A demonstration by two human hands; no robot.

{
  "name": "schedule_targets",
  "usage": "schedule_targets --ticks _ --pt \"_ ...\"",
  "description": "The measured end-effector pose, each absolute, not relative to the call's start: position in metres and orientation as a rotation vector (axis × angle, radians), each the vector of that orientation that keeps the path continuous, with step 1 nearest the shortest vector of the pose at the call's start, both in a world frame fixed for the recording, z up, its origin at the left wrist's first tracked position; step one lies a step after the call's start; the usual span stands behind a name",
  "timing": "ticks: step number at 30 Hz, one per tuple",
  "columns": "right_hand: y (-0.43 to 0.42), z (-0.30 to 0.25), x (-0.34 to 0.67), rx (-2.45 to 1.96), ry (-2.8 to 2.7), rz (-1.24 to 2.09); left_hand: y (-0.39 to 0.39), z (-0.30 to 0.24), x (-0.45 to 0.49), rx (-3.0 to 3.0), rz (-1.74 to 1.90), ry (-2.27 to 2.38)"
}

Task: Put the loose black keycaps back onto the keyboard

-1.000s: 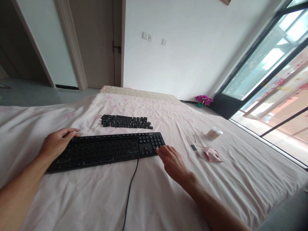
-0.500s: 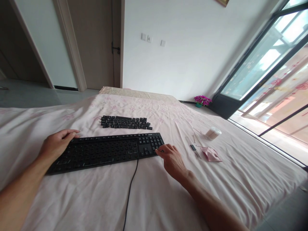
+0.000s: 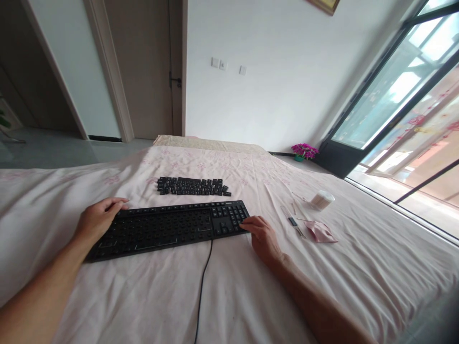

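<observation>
Keyboard (image 3: 168, 228) flat on the near part of a pale, flower-printed sheet (image 3: 143, 306); main key bed stripped, number pad capped. Cable (image 3: 204, 279) runs from its near edge toward the wearer. Hands apart: left hand (image 3: 96, 220) at the far left corner, right hand (image 3: 264, 238) with fingertips at the right end; whether either is clamped, cannot tell. Judged light, stiff, smooth plastic; exposed key mounts probably the fragile part. Best hold: solid frame at both short ends, off the mounts. Right of the right hand: slim tool (image 3: 293, 221) with dark band, crumpled pink cloth (image 3: 320, 231), tub (image 3: 322, 200) of likely cotton swabs. Past the keyboard, loose keycaps (image 3: 193, 187) in close rows; apt to scatter if the sheet is tugged. Surface soft, wrinkled. Farther: magenta flowers (image 3: 304, 150), glazed door (image 3: 380, 107) at right, white wall (image 3: 261, 110), brown door (image 3: 143, 67) at left.
</observation>
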State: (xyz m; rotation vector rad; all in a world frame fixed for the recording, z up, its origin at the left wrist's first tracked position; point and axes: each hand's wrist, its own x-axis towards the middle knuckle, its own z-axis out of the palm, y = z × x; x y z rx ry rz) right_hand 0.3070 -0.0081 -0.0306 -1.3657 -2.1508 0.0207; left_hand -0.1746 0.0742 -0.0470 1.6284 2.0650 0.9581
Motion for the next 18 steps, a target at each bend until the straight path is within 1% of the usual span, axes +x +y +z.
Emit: schedule_targets --ticks 3,5,11,18 --pt "0.002 -0.04 0.317 -1.39 -1.91 0.067 0.072 -0.046 -0.174 1.595 0.998 1.998" --pt "0.008 -0.044 0.323 -1.479 -1.817 0.077 0.071 -0.045 -0.172 1.548 1.05 1.866" --pt "0.017 -0.048 0.329 -1.692 -1.804 0.127 0.067 -0.04 -0.161 1.48 1.212 1.464" --pt "0.017 -0.048 0.333 -1.745 -1.766 0.013 0.066 -0.047 -0.146 1.526 1.251 1.358"
